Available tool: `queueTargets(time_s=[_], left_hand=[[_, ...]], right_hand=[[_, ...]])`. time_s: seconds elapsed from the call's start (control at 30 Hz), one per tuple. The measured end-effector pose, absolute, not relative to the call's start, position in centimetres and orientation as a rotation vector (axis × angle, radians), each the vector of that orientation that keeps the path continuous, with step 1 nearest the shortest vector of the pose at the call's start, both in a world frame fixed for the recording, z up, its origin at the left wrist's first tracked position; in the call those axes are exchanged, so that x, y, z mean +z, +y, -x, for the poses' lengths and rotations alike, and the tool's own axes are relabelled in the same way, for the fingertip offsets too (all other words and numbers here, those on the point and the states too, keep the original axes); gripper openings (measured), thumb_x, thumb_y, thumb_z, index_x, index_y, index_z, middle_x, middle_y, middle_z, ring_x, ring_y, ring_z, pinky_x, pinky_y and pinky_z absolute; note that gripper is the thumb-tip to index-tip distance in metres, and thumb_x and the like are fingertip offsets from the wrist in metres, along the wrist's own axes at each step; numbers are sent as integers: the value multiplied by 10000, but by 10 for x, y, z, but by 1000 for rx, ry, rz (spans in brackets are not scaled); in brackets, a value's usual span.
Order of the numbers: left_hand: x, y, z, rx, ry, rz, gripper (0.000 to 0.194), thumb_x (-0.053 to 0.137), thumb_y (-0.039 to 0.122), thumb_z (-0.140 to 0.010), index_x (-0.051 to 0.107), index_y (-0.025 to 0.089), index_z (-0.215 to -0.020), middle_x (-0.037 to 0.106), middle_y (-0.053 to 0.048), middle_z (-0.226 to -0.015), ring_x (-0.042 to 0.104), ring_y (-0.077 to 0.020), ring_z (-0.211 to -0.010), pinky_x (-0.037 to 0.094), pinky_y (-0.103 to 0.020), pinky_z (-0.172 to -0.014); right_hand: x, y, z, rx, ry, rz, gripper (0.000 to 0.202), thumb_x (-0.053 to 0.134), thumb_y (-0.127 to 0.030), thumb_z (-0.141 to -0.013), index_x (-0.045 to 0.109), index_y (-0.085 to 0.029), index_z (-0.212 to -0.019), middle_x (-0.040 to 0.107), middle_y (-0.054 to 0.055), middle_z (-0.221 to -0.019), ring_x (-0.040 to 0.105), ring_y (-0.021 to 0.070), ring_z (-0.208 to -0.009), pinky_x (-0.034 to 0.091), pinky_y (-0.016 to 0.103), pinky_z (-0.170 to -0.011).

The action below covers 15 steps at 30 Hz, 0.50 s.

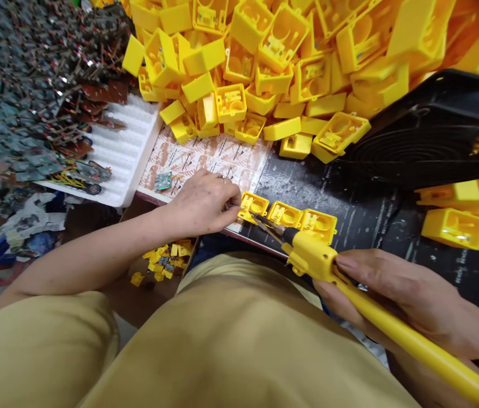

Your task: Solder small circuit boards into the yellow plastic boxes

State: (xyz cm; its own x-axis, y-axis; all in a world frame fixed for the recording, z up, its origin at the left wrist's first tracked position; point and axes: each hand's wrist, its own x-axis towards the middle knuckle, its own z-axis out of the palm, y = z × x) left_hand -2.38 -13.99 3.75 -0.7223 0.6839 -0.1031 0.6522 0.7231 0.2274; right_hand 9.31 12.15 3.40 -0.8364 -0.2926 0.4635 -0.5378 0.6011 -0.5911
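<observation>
My right hand (409, 294) is closed around a yellow soldering iron (313, 255), whose thin metal tip points left at the leftmost of three small yellow plastic cases (254, 205). These cases stand in a row at the bench's near edge, open side up, with white parts inside. At that same leftmost case, my left hand (212, 201) is closed, its fingertips pinched together at the case's left side. Whatever they pinch is hidden by the fingers. Left of this hand lies a small green circuit board (163, 181).
A large heap of yellow cases (282, 39) covers the back of the bench. A black fan (430, 130) stands at right, near more cases (454, 228). Many wired circuit boards (31, 85) are piled at left, beside a white foam tray (127, 147). Below are yellow pieces (167, 260).
</observation>
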Motion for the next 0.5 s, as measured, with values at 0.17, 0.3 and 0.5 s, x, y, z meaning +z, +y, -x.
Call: queueTargets(time_s=[0.17,0.3,0.5], left_hand=[[42,-137,28,207,2686,-1096,149,562,236,-801,704,197,-781,734,-16,-728,661,-201,-739,412,-354,-783],[44,-134,30,133,2656,-1106,176,543,245,-809,708,195,-773,737,-29,-728,658,-206,-739,401,-373,-805],[48,-128,32,30,2655,-1129,192,523,258,-800,691,186,-740,720,-42,-716,637,-209,-712,385,-377,-778]], right_hand=[[45,111,-84,992,-2473,-736,200,581,-347,-969,610,-225,-814,648,-1,-682,644,79,-589,550,128,-605],[43,111,-78,871,-2459,-897,191,640,-292,-937,617,-189,-778,668,10,-702,650,73,-617,559,130,-641],[47,126,-70,814,-2365,-1113,185,785,-237,-809,639,-196,-915,715,8,-795,679,107,-684,597,207,-658]])
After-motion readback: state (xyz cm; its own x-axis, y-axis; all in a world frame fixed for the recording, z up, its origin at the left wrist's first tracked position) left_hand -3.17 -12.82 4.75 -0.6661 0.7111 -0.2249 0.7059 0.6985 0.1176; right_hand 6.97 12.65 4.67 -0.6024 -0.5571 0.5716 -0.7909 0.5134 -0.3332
